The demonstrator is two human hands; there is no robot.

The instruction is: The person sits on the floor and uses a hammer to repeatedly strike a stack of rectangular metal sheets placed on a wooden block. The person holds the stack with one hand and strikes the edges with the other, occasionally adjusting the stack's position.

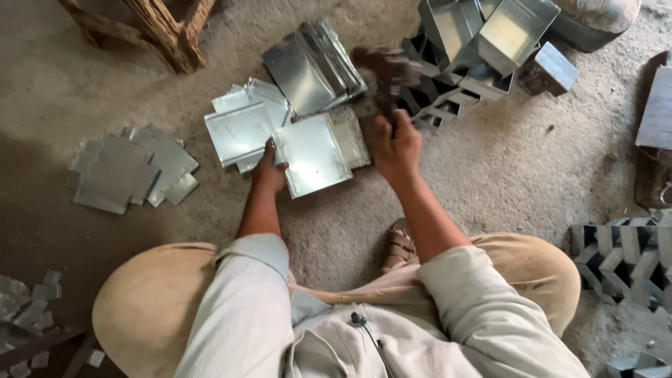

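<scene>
I sit cross-legged on a dusty concrete floor. My left hand [269, 168] presses on the left edge of a shiny square metal sheet [313, 154] with folded edges, lying flat in front of me. My right hand [396, 143] is clenched around the handle of a hammer [383, 70], raised above the sheet's right side; the hammer head is blurred by motion. More folded sheets [241, 129] lie just left of the one I hold.
A stack of flat sheets [313, 66] lies beyond. Finished metal boxes [483, 42] pile up at the upper right. Flat cut pieces [129, 171] lie at left. A wooden stand [164, 28] is at top left, and stacked metal parts [623, 255] at right.
</scene>
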